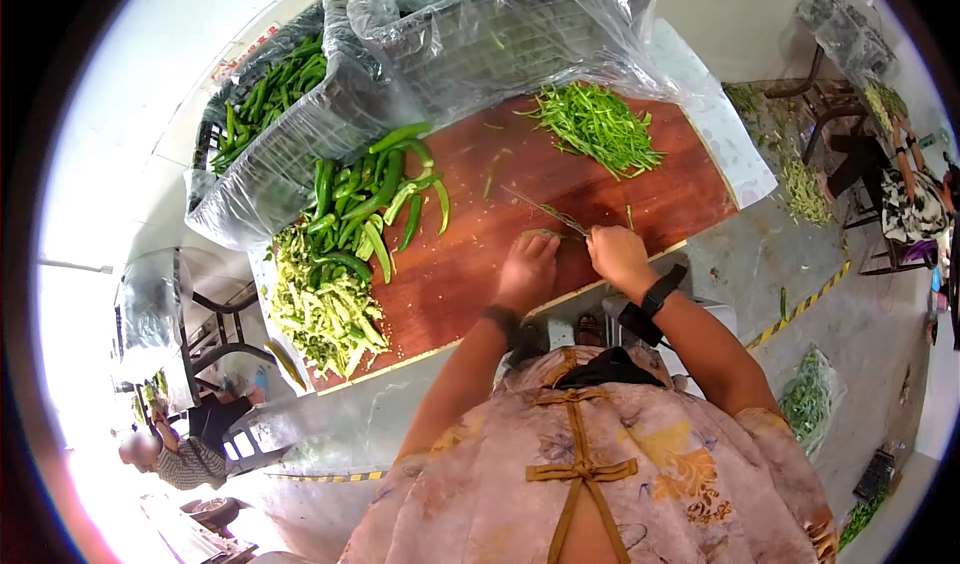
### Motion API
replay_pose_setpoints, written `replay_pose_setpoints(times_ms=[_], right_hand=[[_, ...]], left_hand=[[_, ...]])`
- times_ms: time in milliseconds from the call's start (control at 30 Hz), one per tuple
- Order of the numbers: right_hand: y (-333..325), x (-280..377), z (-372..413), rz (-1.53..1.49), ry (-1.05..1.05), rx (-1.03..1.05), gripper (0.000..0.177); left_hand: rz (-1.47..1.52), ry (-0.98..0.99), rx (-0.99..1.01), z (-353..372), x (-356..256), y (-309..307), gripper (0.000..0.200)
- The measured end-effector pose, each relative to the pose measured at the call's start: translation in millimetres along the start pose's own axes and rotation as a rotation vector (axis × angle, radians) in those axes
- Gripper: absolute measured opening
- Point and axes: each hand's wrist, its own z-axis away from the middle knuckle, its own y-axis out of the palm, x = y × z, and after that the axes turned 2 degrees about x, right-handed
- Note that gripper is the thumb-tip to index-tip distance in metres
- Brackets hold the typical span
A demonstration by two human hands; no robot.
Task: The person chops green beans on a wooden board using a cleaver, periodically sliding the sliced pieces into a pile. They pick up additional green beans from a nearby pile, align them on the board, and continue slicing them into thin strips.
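Observation:
My right hand (pixel 620 260) is closed around the handle of a knife (pixel 548 208), its thin blade pointing up and left over the brown board (pixel 470 264). Just left of it, my left hand (pixel 527 272) has its fingers curled down on a green pepper piece (pixel 541 232), mostly hidden under the fingertips. Sliced green pepper strips (pixel 600 129) lie heaped at the board's far right. Whole and split green peppers (pixel 375 189) are piled at the left. Beside them, nearer me, spreads a heap of pale pepper cores (pixel 315 299).
Behind the board stand plastic-lined crates (pixel 520 29); the left one holds whole green peppers (pixel 275 99). A clear bag of greens (pixel 808 399) rests on the floor at right. One person (pixel 910 189) sits at far right, another (pixel 190 454) at lower left.

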Motion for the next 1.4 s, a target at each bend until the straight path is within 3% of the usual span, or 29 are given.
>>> replay_pose_setpoints(times_ms=[133,333,500,700,867,933,1233,1400], right_hand=[[-15.0,0.6,19.0,0.007,0.030,0.086,0.019],[-17.0,-1.8,37.2,0.019,-0.015,0.084,0.016],[-20.9,0.6,37.8,0.027,-0.038,0.088,0.014],[11.3,10.6,-3.7,0.067,-0.123,0.014,0.016],[4.4,12.2,-33.1,0.010,-0.028,-0.001,0.020],[-10.0,9.6,-22.3,0.008,-0.010,0.018,0.020],[-18.8,-0.3,24.7,0.084,-0.032,0.103,0.018],[-20.3,3.9,32.4,0.078,-0.032,0.124,0.016]], left_hand=[[-0.115,0.095,0.018,4.7,10.3,6.5,0.032],[-0.006,-0.016,0.078,3.7,7.1,3.8,0.023],[-0.014,0.005,0.053,6.8,11.2,7.3,0.031],[0.086,0.023,0.007,1.4,6.6,-0.1,0.028],[0.148,-0.060,-0.066,0.2,1.9,-5.7,0.032],[-0.060,0.020,-0.057,0.0,-0.4,-13.1,0.033],[-0.187,-0.143,-0.020,7.1,-4.0,-11.8,0.030],[-0.143,-0.122,0.014,6.6,2.5,-8.9,0.027]])
